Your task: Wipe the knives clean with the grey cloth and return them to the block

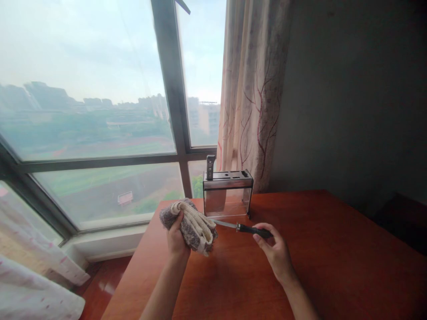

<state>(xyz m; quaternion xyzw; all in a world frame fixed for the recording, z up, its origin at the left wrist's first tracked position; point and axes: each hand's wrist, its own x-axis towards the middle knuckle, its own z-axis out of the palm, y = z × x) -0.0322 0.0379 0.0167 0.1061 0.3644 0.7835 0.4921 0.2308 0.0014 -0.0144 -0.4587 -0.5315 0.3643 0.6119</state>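
My left hand (177, 238) is closed around a folded grey and cream towel (196, 224), its thumb pressed over the cloth. In my right hand (273, 249) is a sharpening steel (248, 229), gripped by the end of its ribbed black handle. Its narrow metal shaft points left, and its tip is hidden at the towel. Behind both hands stands a clear-sided knife block (228, 200) with a dark slotted top. One grey knife handle (210, 167) sticks up from the block's left end.
Both hands are above a reddish-brown wooden table (316, 258). A large window (100, 178) lies beyond its left side. A patterned curtain (253, 89) hangs behind the block, and a pale curtain (36, 284) is at lower left.
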